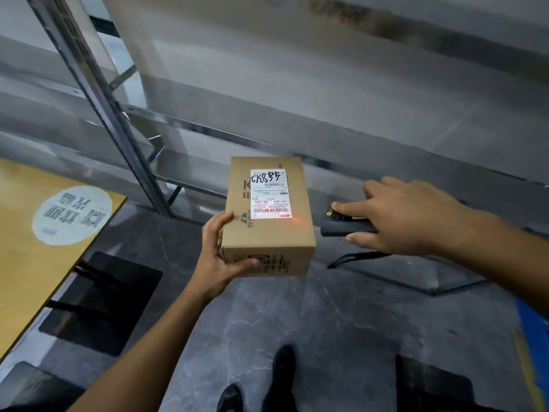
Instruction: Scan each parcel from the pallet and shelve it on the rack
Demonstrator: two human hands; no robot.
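Grey marble floor (341, 322) lay below, rack (98, 93) beside. Our left hand (215, 257) gripped the parcel (267, 239) mid-air, label (269, 194) up; our right hand (416, 218) clasped the scanner (338, 226), a fingertip on top. Best practice, we judged: beam (292, 219) square across the barcode (269, 210).

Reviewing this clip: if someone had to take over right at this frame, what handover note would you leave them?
Left hand: grips the cardboard parcel at its near left corner, label up.
Right hand: holds the black scanner, aimed at the parcel.
Done: parcel in hand; the red scan line lies across the label's lower barcode. Whether the scan has registered cannot be told.
Left: shelve it on the rack behind, then the other parcels. The pallet is out of view.
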